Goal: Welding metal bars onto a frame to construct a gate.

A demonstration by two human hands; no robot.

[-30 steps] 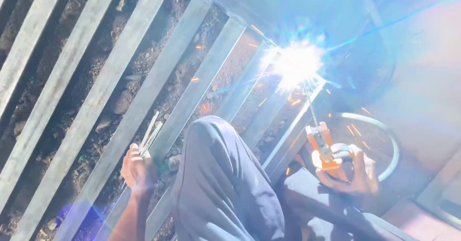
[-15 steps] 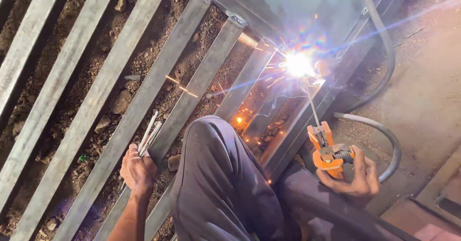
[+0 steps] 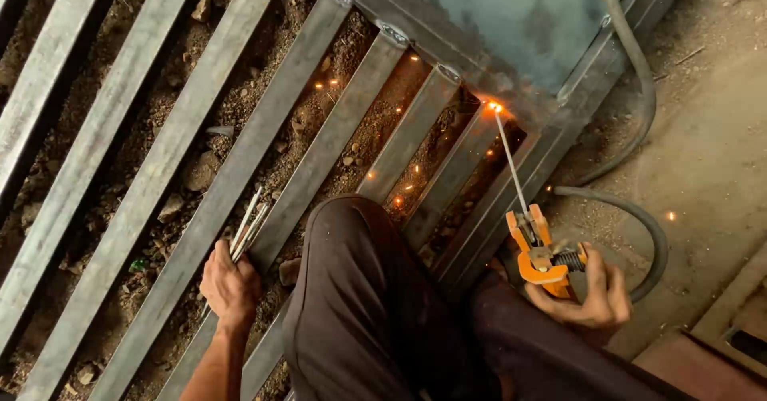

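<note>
Matt grey metal bars, glossy orange plastic holder, rough dirt.

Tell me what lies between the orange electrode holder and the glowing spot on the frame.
In the head view, only the thin welding rod spans from the orange electrode holder, held in the right hand, to the glowing spot, crossing steel bars.

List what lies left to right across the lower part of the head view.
Left hand holding spare welding rods → bent knee in dark trousers → orange electrode holder → right hand → black cable loop.
</note>
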